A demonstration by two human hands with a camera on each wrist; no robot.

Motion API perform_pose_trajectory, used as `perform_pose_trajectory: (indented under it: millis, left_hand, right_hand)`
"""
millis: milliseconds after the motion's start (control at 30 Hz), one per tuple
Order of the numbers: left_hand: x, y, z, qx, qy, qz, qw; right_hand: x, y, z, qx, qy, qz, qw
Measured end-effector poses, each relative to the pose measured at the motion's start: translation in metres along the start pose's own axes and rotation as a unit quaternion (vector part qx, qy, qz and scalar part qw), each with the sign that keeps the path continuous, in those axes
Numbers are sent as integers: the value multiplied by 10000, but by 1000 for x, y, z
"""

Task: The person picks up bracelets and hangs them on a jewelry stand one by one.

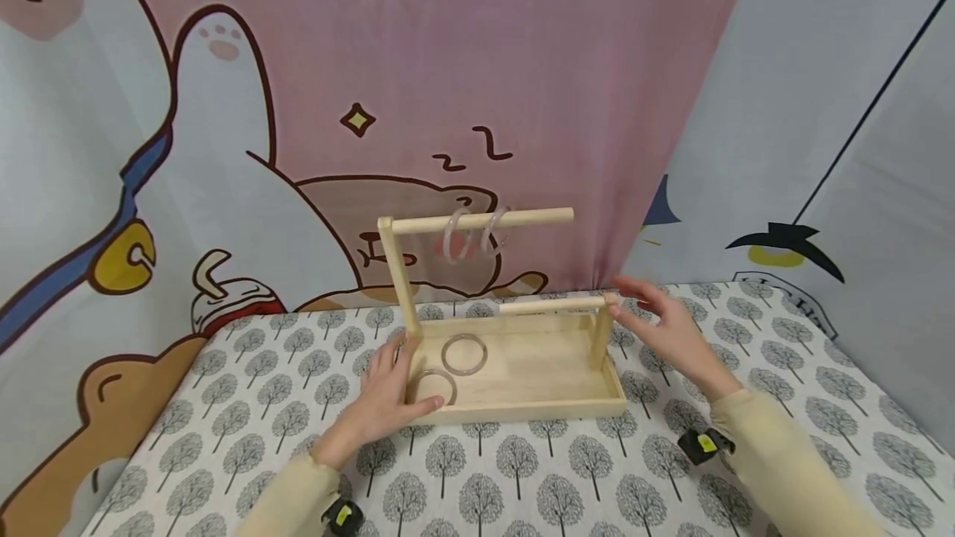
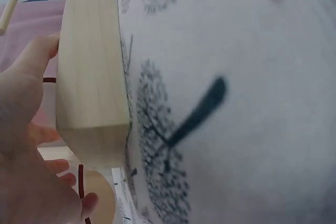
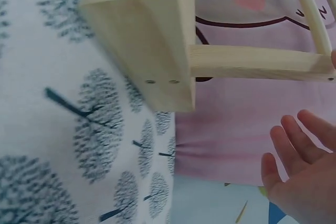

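Note:
A pale wooden ring stand (image 1: 537,414) has a tray base, a tall left post with a long bar, and a short right post with a lower bar (image 1: 555,305). Two translucent rings (image 1: 457,236) hang on the upper bar. Two more lie in the tray: one ring (image 1: 464,355) and, nearer the left hand, another ring (image 1: 435,388). My left hand (image 1: 388,392) holds the tray's left front corner, thumb over the front wall. My right hand (image 1: 664,330) is by the short post's top, its fingers spread (image 3: 302,156) and its thumb at the bar's end.
A tree-print cloth (image 1: 485,479) covers the table beneath the stand. Behind it hangs a cartoon curtain (image 1: 522,65), close to the table's back edge. The upper bar's right end is free-standing, with no post under it.

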State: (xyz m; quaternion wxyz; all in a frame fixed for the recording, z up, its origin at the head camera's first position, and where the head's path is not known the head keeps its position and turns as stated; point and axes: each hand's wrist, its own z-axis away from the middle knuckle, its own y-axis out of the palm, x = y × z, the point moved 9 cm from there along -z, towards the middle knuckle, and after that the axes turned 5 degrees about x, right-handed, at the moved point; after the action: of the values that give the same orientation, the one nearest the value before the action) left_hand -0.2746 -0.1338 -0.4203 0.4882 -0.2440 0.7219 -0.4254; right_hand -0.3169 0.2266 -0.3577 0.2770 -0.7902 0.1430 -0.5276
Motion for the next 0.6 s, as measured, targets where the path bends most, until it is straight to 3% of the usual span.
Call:
perform_pose_trajectory:
  millis: [333, 467, 600]
  left_hand:
    - [-22, -15, -4, -541, 540, 339, 9965]
    - [-29, -15, -6, -532, 768, 553, 9941]
    - [-32, -12, -10, -490, 794, 692, 9932]
  right_hand:
    - [-3, 31, 21, 1354, -306, 272, 9899]
    - [-10, 43, 32, 1753, -128, 319, 9839]
    - [-11, 51, 40, 1994, -40, 502, 9786]
